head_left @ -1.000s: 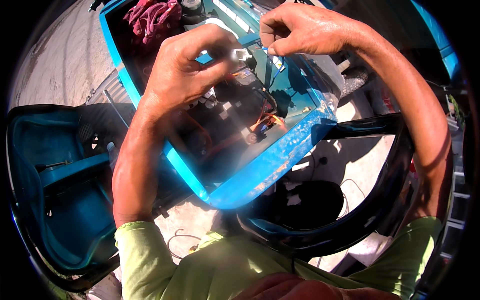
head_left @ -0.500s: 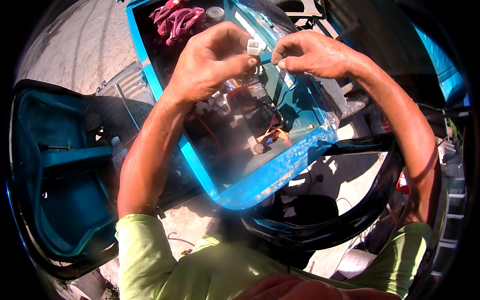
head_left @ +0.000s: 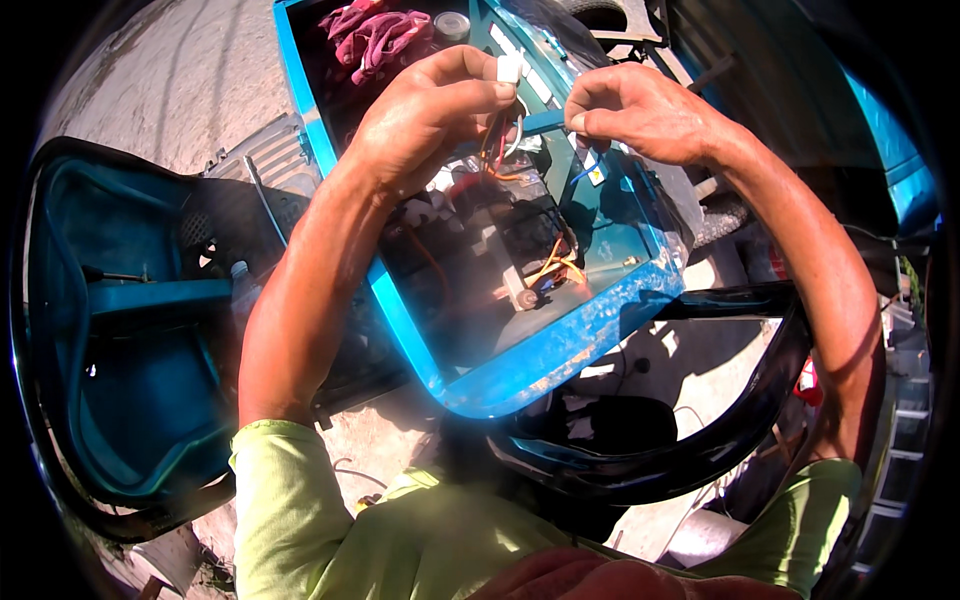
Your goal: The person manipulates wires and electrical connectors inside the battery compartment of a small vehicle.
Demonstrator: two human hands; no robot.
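My left hand [head_left: 425,120] is closed on a white plastic connector [head_left: 508,70], held up over the open blue metal box [head_left: 545,365]; red, orange and white wires [head_left: 497,145] hang below it. Just to the right, my right hand [head_left: 640,115] is pinched at thumb and forefinger on something small that I cannot make out, near a short blue wire [head_left: 585,175]. Beneath my hands the box holds more orange wires [head_left: 560,268], dark components and pale pieces, partly hazed by glare.
A maroon cloth [head_left: 375,40] and a round can [head_left: 450,28] lie at the box's far end. A blue moulded seat shell [head_left: 120,390] is at left, beside a plastic bottle [head_left: 242,290]. A black curved tube [head_left: 690,465] runs below the box; a tyre [head_left: 715,225] shows at right.
The view has shifted, so the box sits farther right. The white connector is turned more upright, with wires showing below it. My right hand has come lower in the picture, still pinched.
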